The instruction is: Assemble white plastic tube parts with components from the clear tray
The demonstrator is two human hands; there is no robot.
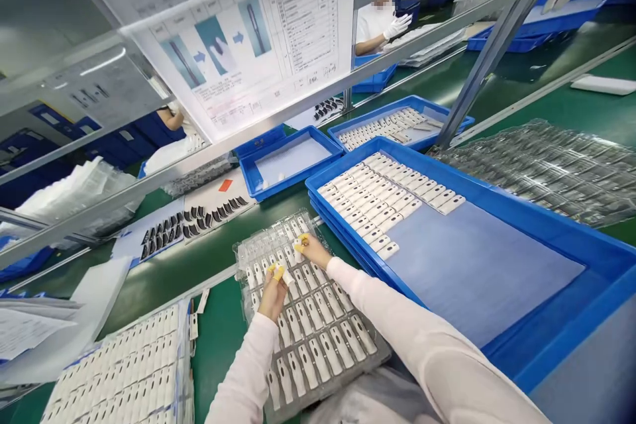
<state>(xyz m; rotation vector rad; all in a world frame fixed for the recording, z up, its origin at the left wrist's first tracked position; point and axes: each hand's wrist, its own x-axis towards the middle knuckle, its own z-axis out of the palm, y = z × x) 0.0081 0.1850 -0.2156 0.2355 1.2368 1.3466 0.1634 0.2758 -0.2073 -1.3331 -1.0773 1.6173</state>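
At the near left, rows of white parts lie stacked on the green counter. Over the clear tray of white pieces, the left hand curls its fingers; I cannot tell whether it grips. Just right and farther, the right hand pinches a white piece. Right of the tray, a blue bin holds more rows.

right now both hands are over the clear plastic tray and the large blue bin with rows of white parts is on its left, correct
Wrong side: the head view shows the large blue bin with rows of white parts to the right of the clear plastic tray. The left hand and right hand are over it.
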